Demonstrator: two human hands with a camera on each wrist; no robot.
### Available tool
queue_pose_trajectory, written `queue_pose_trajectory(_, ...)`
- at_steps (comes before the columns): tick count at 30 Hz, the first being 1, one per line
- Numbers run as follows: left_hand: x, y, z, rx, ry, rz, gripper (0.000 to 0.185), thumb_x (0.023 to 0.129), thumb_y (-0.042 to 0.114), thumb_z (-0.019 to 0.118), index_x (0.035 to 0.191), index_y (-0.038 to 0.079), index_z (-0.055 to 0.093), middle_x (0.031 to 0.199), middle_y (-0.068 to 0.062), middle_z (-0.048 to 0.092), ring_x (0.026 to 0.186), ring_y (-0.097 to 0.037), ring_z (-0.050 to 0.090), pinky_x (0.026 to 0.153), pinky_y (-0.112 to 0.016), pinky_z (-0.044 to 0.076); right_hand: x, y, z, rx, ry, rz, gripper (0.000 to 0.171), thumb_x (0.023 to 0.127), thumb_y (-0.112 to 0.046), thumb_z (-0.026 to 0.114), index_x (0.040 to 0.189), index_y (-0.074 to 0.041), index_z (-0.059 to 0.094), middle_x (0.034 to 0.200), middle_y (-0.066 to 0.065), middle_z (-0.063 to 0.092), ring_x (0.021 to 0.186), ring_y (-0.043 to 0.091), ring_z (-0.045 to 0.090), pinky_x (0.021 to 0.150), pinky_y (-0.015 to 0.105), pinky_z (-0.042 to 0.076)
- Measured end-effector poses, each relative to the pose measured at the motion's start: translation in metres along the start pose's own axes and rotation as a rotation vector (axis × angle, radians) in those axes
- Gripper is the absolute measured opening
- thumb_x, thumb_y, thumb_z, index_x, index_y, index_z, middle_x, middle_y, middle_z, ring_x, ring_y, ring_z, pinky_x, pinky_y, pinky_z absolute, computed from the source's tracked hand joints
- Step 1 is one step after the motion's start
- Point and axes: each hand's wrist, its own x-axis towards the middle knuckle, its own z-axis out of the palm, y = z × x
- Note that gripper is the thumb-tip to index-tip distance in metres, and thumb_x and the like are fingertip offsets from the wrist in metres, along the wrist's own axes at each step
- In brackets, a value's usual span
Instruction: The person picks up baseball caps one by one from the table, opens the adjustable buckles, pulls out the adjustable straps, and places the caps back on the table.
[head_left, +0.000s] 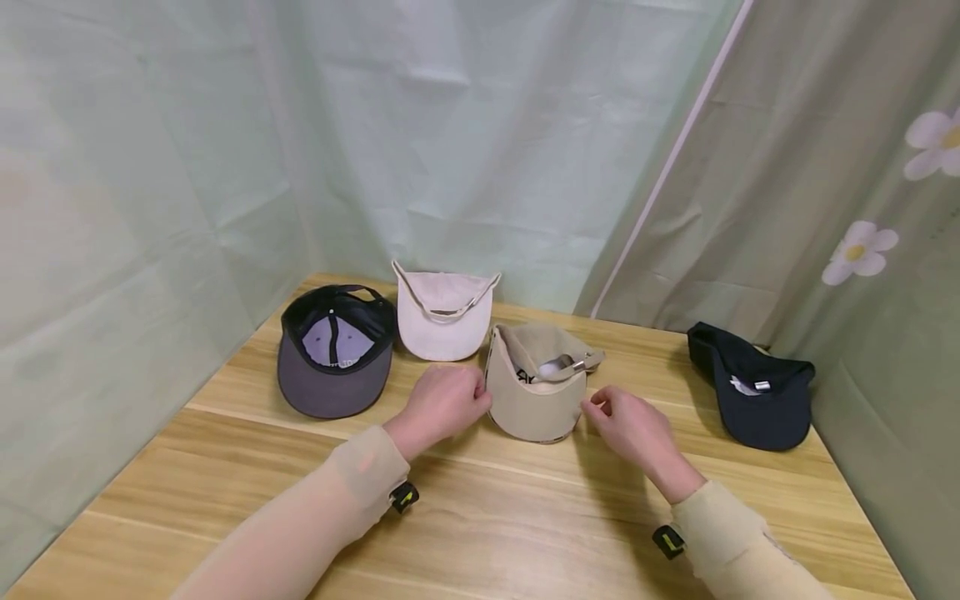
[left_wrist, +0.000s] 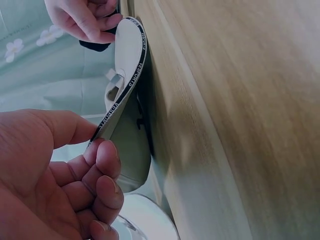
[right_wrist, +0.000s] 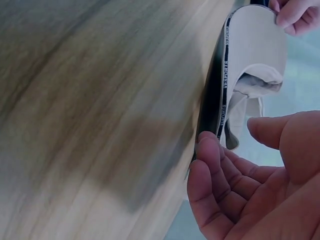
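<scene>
A beige cap (head_left: 536, 400) lies upside down on the wooden table (head_left: 487, 517), brim toward me, with a metal buckle on its back strap. My left hand (head_left: 442, 404) pinches the left edge of the brim (left_wrist: 127, 65) between thumb and curled fingers (left_wrist: 102, 165). My right hand (head_left: 633, 425) curls its fingers (right_wrist: 210, 165) and thumb at the brim's right edge (right_wrist: 255, 45). Black tape with lettering runs along the inside of the brim. The brim is bowed upward between the two hands.
Three more caps lie upside down: a dark grey one (head_left: 333, 358) at the back left, a pale pink one (head_left: 441, 321) beside it, and a black one (head_left: 753, 396) at the right. Green curtains close in the table's back and sides.
</scene>
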Motion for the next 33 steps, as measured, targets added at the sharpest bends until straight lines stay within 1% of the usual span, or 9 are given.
queue_pose_trajectory(6,-0.004,0.001,-0.001,0.007,0.029,0.019,0.041,0.095,0.02,0.075,0.062,0.022,0.051,0.055,0.009,0.045,0.052,-0.015,0.045,0.06,-0.04,0.043,0.002,-0.001,0.005,-0.006,-0.023,-0.002,0.032,0.11,-0.038,0.067,0.116,-0.008,0.077,0.09,0.0,0.071,0.078,0.019,0.062,0.072,0.043,0.05)
queue_pose_trajectory(12,-0.006,0.001,-0.002,0.021,0.043,0.041,0.044,0.095,0.02,0.075,0.061,0.023,0.048,0.054,0.012,0.039,0.051,-0.013,0.041,0.06,-0.039,0.041,0.006,-0.002,0.009,-0.008,-0.04,-0.004,0.028,0.11,-0.036,0.067,0.111,-0.011,0.079,0.092,-0.001,0.072,0.08,0.02,0.061,0.074,0.044,0.05)
queue_pose_trajectory(14,-0.007,0.002,-0.003,0.031,0.054,0.051,0.044,0.095,0.02,0.075,0.061,0.023,0.048,0.053,0.012,0.038,0.051,-0.013,0.041,0.058,-0.039,0.04,0.006,-0.002,0.01,-0.009,-0.04,-0.007,0.026,0.11,-0.035,0.067,0.108,-0.012,0.079,0.092,-0.001,0.072,0.08,0.019,0.06,0.074,0.044,0.05)
queue_pose_trajectory(18,-0.008,0.002,-0.003,0.048,0.072,0.068,0.044,0.096,0.021,0.076,0.061,0.023,0.049,0.053,0.011,0.04,0.051,-0.014,0.042,0.058,-0.039,0.042,0.007,-0.002,0.012,-0.003,-0.021,-0.014,0.024,0.109,-0.033,0.067,0.102,-0.014,0.08,0.09,-0.003,0.071,0.078,0.019,0.059,0.073,0.044,0.049)
queue_pose_trajectory(22,-0.009,0.002,-0.003,0.051,0.065,0.067,0.046,0.096,0.022,0.077,0.06,0.022,0.048,0.053,0.011,0.038,0.051,-0.014,0.041,0.059,-0.04,0.042,0.008,-0.001,0.014,0.011,-0.007,-0.011,0.024,0.108,-0.034,0.068,0.097,-0.017,0.08,0.084,-0.005,0.069,0.075,0.018,0.057,0.07,0.042,0.046)
queue_pose_trajectory(27,-0.013,0.002,-0.003,0.062,0.055,0.063,0.048,0.096,0.021,0.078,0.059,0.021,0.046,0.053,0.01,0.036,0.052,-0.014,0.039,0.062,-0.041,0.042,0.006,-0.002,0.015,0.027,-0.015,-0.004,0.023,0.105,-0.036,0.071,0.092,-0.018,0.078,0.078,-0.006,0.065,0.072,0.017,0.056,0.067,0.039,0.043)
queue_pose_trajectory(33,-0.017,0.003,-0.003,0.079,0.078,0.081,0.049,0.096,0.021,0.079,0.059,0.021,0.047,0.053,0.01,0.036,0.052,-0.015,0.04,0.062,-0.041,0.042,0.004,-0.003,0.015,0.039,-0.028,0.005,0.022,0.103,-0.036,0.075,0.092,-0.017,0.077,0.077,-0.006,0.065,0.072,0.016,0.056,0.067,0.038,0.043)
